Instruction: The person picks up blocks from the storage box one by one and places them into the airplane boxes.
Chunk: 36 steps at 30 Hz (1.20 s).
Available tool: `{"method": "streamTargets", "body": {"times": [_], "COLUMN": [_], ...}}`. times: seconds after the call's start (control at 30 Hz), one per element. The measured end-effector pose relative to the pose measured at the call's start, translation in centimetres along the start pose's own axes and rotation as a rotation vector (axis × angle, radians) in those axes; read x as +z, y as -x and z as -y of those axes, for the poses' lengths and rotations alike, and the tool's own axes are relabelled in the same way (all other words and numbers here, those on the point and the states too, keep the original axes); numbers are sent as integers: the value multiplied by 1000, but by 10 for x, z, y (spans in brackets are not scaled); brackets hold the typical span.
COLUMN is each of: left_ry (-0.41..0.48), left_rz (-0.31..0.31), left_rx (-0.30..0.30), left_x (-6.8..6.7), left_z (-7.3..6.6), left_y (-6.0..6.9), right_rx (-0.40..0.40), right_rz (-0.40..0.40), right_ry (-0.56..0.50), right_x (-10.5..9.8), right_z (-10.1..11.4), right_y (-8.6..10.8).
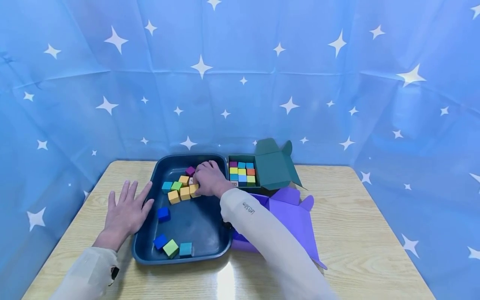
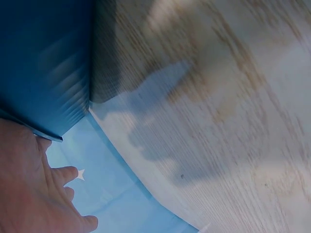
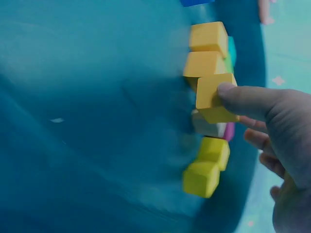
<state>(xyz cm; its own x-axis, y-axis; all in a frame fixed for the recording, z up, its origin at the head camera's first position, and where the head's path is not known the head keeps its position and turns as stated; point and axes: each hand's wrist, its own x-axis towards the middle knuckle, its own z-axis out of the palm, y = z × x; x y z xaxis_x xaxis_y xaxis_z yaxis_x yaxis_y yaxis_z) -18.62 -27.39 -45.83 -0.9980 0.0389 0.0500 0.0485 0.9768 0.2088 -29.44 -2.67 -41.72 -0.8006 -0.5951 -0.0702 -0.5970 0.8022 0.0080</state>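
My right hand [image 1: 211,179] reaches into the dark blue tray [image 1: 202,259]. Between thumb and fingers it pinches an orange cube [image 3: 209,99], which looks slightly raised above its neighbours in the right wrist view. Beside it lie two more orange cubes [image 1: 174,197], a green cube [image 1: 177,186], a teal cube [image 1: 167,187] and a purple cube [image 1: 190,171]. Two yellow cubes [image 3: 201,178] show near the hand in the right wrist view. My left hand [image 1: 125,212] has its fingers spread and straight, at the tray's left rim.
Right of the tray's back stands a green box [image 1: 276,166] with its lid folded open and several coloured cubes inside. A purple box [image 1: 296,221], lid open, lies in front, partly under my right sleeve. Blue cubes [image 1: 163,214] sit at the tray's left.
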Motion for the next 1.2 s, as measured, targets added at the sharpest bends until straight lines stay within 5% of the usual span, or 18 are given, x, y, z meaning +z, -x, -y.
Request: {"method": "streamTargets", "body": {"times": [0.37,0.67,0.9,1.2], "left_ry": [0,5,10,15], "left_rz": [2,4,-4,0], "left_rx": [2,0,3,13], "left_x": [0,1,0,-1], "left_z": [1,0,1,0], "left_y": [1,1,2,2], "right_rx": [3,73,141,202], "right_rz": [-23,-21,24,82], "right_ry": [-62,-123,-158,-152], "right_x": [-31,-44,-44,-34], "right_z": [-24,-74,-110,-129], "right_y": [14,36,56,69]}}
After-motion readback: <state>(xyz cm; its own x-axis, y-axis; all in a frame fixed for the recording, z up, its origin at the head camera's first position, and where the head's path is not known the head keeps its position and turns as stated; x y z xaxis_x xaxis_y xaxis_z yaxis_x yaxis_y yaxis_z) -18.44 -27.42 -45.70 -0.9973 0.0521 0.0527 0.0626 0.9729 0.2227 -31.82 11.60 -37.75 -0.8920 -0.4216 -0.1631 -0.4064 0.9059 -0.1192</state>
